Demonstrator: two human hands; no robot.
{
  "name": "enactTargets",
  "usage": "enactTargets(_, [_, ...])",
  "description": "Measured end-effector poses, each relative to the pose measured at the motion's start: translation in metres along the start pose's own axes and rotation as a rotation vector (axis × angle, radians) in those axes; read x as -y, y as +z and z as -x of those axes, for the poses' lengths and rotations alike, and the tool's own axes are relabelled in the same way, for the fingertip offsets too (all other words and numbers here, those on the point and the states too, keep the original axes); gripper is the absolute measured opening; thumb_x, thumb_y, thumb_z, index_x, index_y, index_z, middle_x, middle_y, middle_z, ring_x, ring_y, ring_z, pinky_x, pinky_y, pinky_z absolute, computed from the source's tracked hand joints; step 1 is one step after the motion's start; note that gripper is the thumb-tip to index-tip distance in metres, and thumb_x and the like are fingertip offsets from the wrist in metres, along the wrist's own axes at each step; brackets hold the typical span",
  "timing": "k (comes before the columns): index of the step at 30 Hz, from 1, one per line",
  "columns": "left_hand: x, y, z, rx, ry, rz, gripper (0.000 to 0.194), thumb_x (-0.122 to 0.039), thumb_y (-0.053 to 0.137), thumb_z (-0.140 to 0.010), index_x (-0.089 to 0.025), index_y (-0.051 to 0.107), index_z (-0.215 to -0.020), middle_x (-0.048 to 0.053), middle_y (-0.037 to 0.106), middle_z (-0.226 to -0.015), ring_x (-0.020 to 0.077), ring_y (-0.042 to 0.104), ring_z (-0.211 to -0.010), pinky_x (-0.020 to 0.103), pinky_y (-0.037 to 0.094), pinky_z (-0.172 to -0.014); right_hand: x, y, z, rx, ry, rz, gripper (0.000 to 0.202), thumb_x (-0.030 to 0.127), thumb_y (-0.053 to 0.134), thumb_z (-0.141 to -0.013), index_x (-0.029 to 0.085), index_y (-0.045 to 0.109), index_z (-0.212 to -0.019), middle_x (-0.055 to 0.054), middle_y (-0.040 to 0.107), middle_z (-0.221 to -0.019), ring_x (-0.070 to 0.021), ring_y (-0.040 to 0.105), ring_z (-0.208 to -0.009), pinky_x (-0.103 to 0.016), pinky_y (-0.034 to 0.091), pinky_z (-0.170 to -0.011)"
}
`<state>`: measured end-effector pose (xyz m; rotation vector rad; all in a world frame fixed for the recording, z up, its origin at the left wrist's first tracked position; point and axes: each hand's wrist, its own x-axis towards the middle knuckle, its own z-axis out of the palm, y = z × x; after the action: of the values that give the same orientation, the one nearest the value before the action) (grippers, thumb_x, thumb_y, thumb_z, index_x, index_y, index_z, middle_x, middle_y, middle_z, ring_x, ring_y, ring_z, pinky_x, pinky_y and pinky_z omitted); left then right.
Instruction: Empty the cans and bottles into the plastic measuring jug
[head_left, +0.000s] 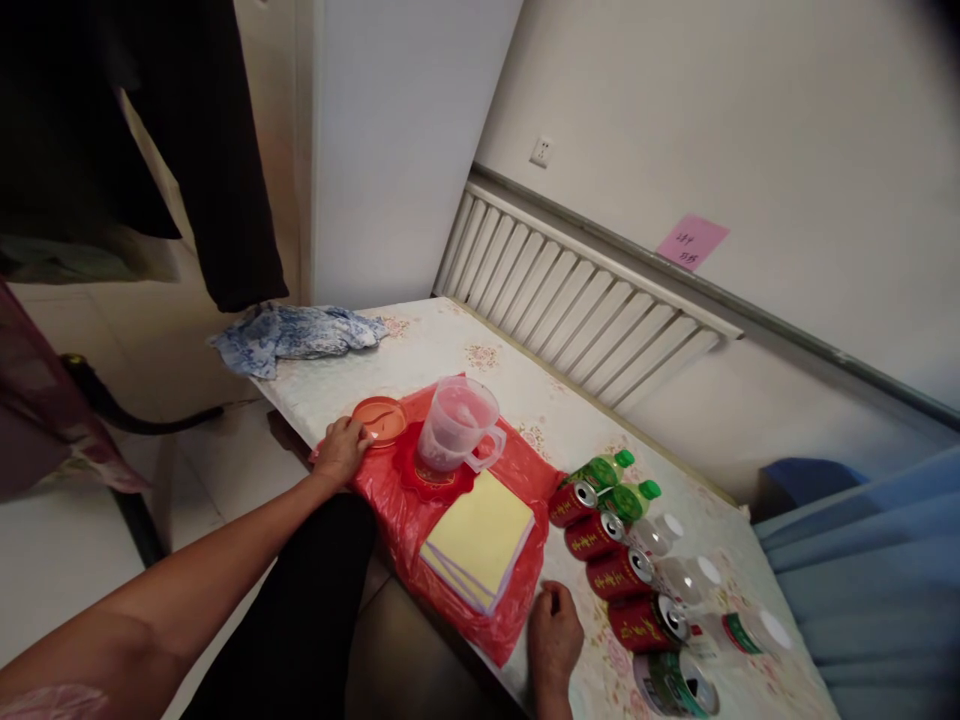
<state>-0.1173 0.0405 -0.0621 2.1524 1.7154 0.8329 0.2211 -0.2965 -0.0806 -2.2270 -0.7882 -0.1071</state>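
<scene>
At the near edge of the table, my left hand [343, 450] is closed at the rim of a round orange lid [382, 421], fingertips on its edge. Right of the lid, a translucent plastic jug [450, 435] with a handle stands upright on a red scalloped dish [420, 485]. Beside the jug lies a stack of yellow cloths or sheets [484, 530]. All of these rest on a red plastic bag [517, 640]. My right hand [555, 635] rests at the table edge, fingers curled, with nothing visible in it, just right of the bag.
Red drink cans [619, 572], green-capped bottles [611, 470], clear bottles [690, 578] and a green can [675, 685] stand or lie at the right. A blue-white cloth [307, 335] lies at the table's far left corner. A radiator [559, 285] runs along the wall.
</scene>
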Motion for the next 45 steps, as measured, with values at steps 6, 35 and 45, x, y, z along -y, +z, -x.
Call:
enactTargets(6, [-0.001,-0.001,0.003,0.010,0.029,-0.020,0.012,-0.033,0.054,-0.086,-0.022,0.059,-0.085,0.010,0.059,-0.103,0.0274,0.054,-0.103,0.039,0.046,-0.095,0.000,0.001,0.000,0.011,0.005,0.004,0.034,0.040,0.042,-0.081,0.022,0.070,-0.087,-0.009,0.076,-0.085,-0.0260,0.069,-0.077,-0.032,0.047,-0.070])
enactTargets(35, [-0.035,0.006,0.075,0.124,0.311,0.079,0.028,-0.039,0.039,-0.087,-0.021,0.057,-0.097,0.011,0.067,-0.098,0.0282,0.065,-0.093,0.041,0.052,-0.087,0.004,0.002,-0.003,-0.026,-0.072,-0.117,0.027,0.023,0.040,-0.084,0.020,0.066,-0.084,-0.006,0.070,-0.082,-0.0207,0.063,-0.078,-0.028,0.044,-0.075])
enactTargets(45, [-0.113,0.022,0.129,0.363,0.513,0.379,0.031,-0.043,0.042,-0.093,-0.021,0.063,-0.098,0.007,0.072,-0.098,0.0234,0.068,-0.089,0.032,0.053,-0.081,0.004,-0.003,0.010,-0.031,-0.045,-0.275,0.023,0.018,0.042,-0.078,0.020,0.065,-0.077,-0.002,0.067,-0.073,-0.0180,0.061,-0.069,-0.026,0.046,-0.067])
